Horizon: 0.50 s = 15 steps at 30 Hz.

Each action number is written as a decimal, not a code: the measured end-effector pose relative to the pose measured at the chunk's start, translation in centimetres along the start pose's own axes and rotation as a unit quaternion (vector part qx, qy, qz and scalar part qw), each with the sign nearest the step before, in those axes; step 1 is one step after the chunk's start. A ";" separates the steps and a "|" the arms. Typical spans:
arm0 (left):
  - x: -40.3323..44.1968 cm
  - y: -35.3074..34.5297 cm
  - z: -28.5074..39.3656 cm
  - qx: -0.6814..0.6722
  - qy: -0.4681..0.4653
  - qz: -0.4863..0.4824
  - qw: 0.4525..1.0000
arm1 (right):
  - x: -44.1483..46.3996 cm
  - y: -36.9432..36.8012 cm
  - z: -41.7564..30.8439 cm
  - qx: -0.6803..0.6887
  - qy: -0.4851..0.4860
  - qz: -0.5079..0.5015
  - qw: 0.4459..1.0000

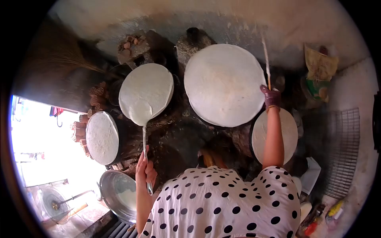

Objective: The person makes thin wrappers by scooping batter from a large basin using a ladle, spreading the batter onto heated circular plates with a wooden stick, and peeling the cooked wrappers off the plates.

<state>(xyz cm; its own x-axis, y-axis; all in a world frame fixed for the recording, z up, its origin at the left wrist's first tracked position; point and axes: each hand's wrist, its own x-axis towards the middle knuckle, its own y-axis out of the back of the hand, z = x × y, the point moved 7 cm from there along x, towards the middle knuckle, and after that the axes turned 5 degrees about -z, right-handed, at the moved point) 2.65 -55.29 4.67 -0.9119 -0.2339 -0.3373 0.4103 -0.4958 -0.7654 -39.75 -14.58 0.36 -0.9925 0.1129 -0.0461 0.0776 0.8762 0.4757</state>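
Note:
My left hand point(146, 171) is closed around the handle of a long metal ladle point(145, 139), whose round bowl rests on the white batter sheet on a round pan point(147, 89). My right hand point(271, 97) wears a dark glove and is closed around a thin stick point(267, 59) pointing up toward the wall. It is at the right edge of the largest round pan point(224, 83), which bears a broad white sheet. Below that hand, my forearm passes over another round white sheet point(291, 131).
A smaller white round point(102, 137) lies at the left, beside stacked brown perforated briquettes point(80, 133). Below stands a metal pot point(119, 194) with white liquid. A fan point(54, 204) is at lower left, sacks point(319, 71) at upper right, and a wire rack point(343, 152) at right.

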 end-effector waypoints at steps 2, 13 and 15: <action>-1.4 -0.1 1.6 0.148 -0.042 0.024 0.988 | -0.7 0.4 4.0 0.034 -0.052 0.000 0.998; 0.6 5.0 -7.8 0.060 0.238 -0.033 0.969 | -32.7 9.7 14.2 0.306 -0.327 0.080 0.891; -0.7 2.7 -11.4 0.060 0.282 -0.089 0.953 | -41.2 19.4 15.2 0.418 -0.292 0.205 0.835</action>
<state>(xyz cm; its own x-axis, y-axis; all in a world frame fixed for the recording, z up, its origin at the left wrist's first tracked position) 4.26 -46.97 -3.44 -0.8141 0.3333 -0.4755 0.2169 -0.5851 -0.7814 4.05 4.93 -1.89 -0.6701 0.4793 -0.5668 0.6810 0.7009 -0.2124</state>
